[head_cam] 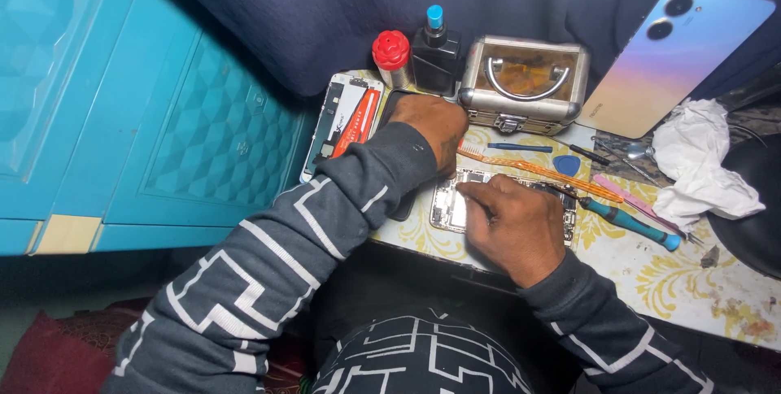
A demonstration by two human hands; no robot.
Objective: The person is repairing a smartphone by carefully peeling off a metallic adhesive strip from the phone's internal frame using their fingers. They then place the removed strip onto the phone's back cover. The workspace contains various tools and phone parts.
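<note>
Right now both hands sit on an opened phone [449, 205] lying flat on the counter [651, 268]: left hand [431, 127] curled over its top edge, right hand [514, 227] fingers bent, pressing down on its exposed inside; can't tell if either pinches a tool. Just beyond the right hand lie an orange strip [541, 169], a blue pick [567, 165] and a teal-handled screwdriver [630, 222]. Past the left hand stand a red-capped bottle [391, 56], a black bottle [436, 56], a metal case [522, 83]; another opened phone [343, 121] lies beside it.
</note>
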